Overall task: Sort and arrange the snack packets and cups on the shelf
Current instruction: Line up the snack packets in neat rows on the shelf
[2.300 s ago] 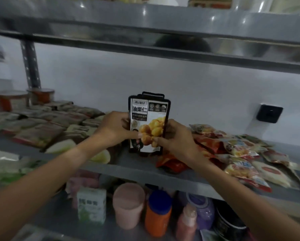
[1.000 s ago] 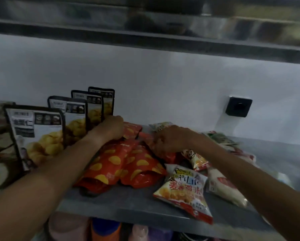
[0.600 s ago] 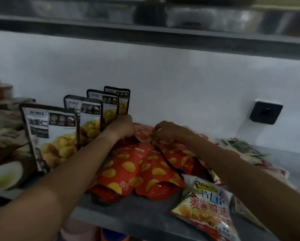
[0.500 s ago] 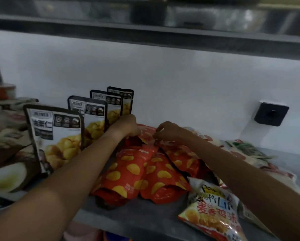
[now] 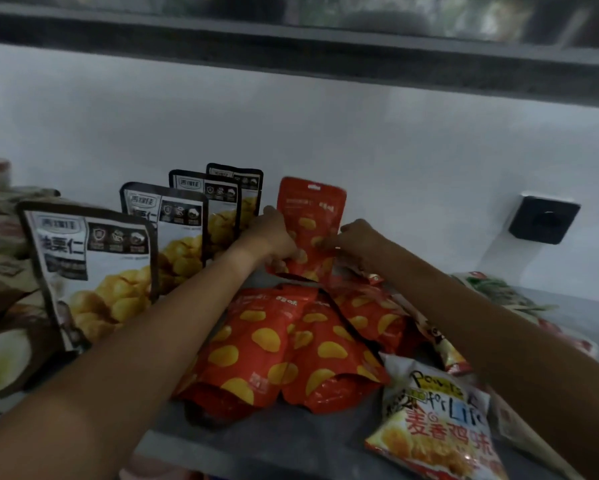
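At the back of the shelf: a red pouch with yellow spots is standing upright near the white wall, just right of the row of black-and-white pouches.
Left hand: the left hand is gripping the red pouch's left edge low down, fingers curling round it and its thumb side lying against the rearmost black-and-white pouch.
Right hand: the right hand is pinching the same pouch's right edge near its lower half, fingertips curling onto the front face.
Black-and-white row: four chestnut pouches are standing upright in a staggered line running from front left to the rear; the front pouch is showing largest, then the second pouch, the third pouch and the rearmost pouch.
Red pile: more spotted red packets are lying flat and overlapping on the grey shelf, directly below the held pouch.
Front right: a white and red chip bag is lying flat near the shelf edge, partly under the right forearm.
Far right: other flat packets are showing beyond the right arm, blurred.
Wall: a black socket is sitting on it at the right.
Overhead: a metal upper shelf is spanning the view.
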